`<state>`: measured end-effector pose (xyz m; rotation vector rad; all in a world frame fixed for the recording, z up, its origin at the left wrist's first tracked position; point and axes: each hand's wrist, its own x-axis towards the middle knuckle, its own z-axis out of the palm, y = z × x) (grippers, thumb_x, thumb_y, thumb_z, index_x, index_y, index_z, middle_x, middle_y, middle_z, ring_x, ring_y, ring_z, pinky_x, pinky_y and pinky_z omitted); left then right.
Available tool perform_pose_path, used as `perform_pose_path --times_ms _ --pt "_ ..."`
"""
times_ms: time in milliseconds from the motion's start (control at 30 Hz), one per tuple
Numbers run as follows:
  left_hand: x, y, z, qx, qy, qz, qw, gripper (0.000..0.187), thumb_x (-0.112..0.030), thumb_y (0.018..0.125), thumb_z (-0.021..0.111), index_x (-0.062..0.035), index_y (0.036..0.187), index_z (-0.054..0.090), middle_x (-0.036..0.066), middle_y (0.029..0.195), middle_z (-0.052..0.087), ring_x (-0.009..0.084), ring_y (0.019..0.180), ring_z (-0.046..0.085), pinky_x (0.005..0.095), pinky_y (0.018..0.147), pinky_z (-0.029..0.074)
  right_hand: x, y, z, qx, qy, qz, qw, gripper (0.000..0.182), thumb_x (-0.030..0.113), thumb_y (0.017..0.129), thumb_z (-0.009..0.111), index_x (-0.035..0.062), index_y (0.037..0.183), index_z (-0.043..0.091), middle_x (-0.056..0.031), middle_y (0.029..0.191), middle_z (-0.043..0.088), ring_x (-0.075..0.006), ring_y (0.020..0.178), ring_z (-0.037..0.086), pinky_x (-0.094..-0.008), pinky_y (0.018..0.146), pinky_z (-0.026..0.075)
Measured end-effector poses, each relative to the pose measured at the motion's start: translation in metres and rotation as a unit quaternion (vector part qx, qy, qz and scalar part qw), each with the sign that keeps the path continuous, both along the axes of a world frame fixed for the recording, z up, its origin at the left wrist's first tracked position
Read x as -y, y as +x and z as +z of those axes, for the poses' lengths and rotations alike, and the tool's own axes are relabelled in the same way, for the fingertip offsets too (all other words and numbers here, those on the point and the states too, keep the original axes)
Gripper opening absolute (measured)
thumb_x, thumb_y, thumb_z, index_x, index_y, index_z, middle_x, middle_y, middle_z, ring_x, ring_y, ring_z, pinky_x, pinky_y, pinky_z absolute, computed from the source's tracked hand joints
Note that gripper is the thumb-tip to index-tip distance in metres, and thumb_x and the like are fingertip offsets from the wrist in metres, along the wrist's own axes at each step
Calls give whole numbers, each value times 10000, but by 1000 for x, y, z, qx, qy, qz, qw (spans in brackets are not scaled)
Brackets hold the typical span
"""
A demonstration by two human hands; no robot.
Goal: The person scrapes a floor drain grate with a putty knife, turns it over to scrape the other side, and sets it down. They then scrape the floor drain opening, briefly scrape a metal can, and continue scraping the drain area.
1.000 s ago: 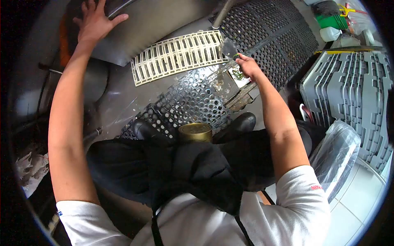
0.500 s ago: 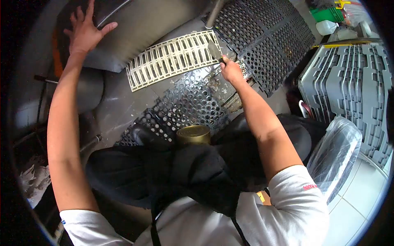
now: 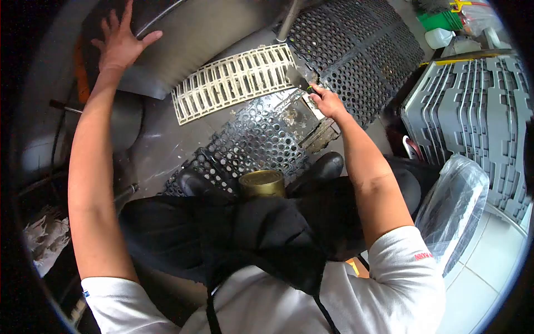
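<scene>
My left hand (image 3: 121, 45) is spread against a stainless steel panel (image 3: 192, 42), fingers stretched out. In my right hand (image 3: 328, 102) is a scraper (image 3: 297, 78) with a dark handle and a wide metal blade. Its blade overlaps the right end of a cream slotted drain grate (image 3: 233, 80), which lies on the floor. Just below the blade is a dirty drain opening (image 3: 297, 118) with brown residue along its edge (image 3: 322, 136). A wet black rubber mat (image 3: 253, 139) with round holes lies nearer to me.
Between my shoes stands a gold-coloured tin can (image 3: 262, 182). A larger black holed mat (image 3: 361, 55) covers the floor at upper right. Grey folded crates (image 3: 467, 106) are stacked on the right, beside a plastic-wrapped stool (image 3: 456, 209). A metal leg (image 3: 290, 21) rises behind the grate.
My right hand has moved right and slightly toward me with the scraper, baring more of the drain opening. My left hand stays spread on the panel.
</scene>
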<state>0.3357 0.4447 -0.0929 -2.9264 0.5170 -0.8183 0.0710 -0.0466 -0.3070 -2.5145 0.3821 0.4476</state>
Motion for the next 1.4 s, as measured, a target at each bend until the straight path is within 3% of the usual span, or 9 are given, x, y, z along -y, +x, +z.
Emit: perform_pose_path --times_ms 167,300,633,767,833,900,1000,1100,1400 --pt "1 1 -2 4 -25 -20 999 1166 -805 665 670 -380 1581 88 221 1623 154 481 1485 104 801 1065 124 22 -32 28 -104 -179 114 972 440 352 965 457 339 1399 528 -217 1137 675 -414 995 660 -500 904 520" --pt "-1 0 -1 -5 -23 -2 1000 1161 -810 663 665 -386 1579 92 219 1622 159 484 1483 111 802 1064 123 52 -79 -37 -119 -237 254 930 487 212 945 460 379 1398 526 -190 1100 698 -385 1032 666 -465 885 543" --pt "-5 6 -6 33 -4 -3 999 1169 -849 644 633 -404 1577 85 216 1619 170 472 1483 124 809 1057 133 55 -94 -54 -384 -185 357 831 817 82 672 808 335 1397 528 -125 1076 713 -326 1000 685 -447 834 556" --pt "-5 9 -8 16 -12 -10 1000 1167 -852 645 631 -407 1576 86 211 1622 163 463 1487 117 811 1056 129 30 -24 22 -433 -259 414 758 477 111 797 685 235 1257 664 -98 1191 698 -317 1039 681 -443 835 545" --pt "-3 7 -6 16 -12 -9 1000 1166 -853 647 629 -405 1576 83 210 1623 162 461 1490 112 812 1056 127 61 4 17 -424 -227 350 804 479 95 825 594 225 1283 649 -112 1170 705 -316 1032 685 -438 836 545" --pt "-3 7 -3 29 -3 -6 1000 1166 -851 650 628 -402 1577 80 210 1623 162 459 1492 106 812 1056 127 25 31 90 -364 -212 290 859 544 115 826 555 205 1361 588 -163 1282 645 -329 1156 630 -412 952 507" --pt "-6 7 -7 40 10 0 999 1166 -845 657 630 -394 1578 77 211 1623 165 460 1493 102 812 1055 130 29 42 60 -112 -102 112 982 552 242 875 511 137 1418 514 -200 1349 591 -352 1229 581 -408 1043 446" --pt "-4 5 -7 17 -1 -3 1000 1158 -835 668 631 -387 1580 77 214 1621 169 464 1490 111 811 1054 130 -12 45 44 -23 -28 -48 998 509 368 937 508 105 1370 559 -227 1334 588 -372 1243 563 -414 1068 424" --pt "1 1 0 7 2 -11 1000 1119 -815 690 634 -372 1580 120 236 1609 189 469 1486 130 794 1065 148 -54 44 33 56 -12 -134 989 421 320 953 488 121 1305 603 -256 1181 651 -441 1126 607 -486 1004 462"
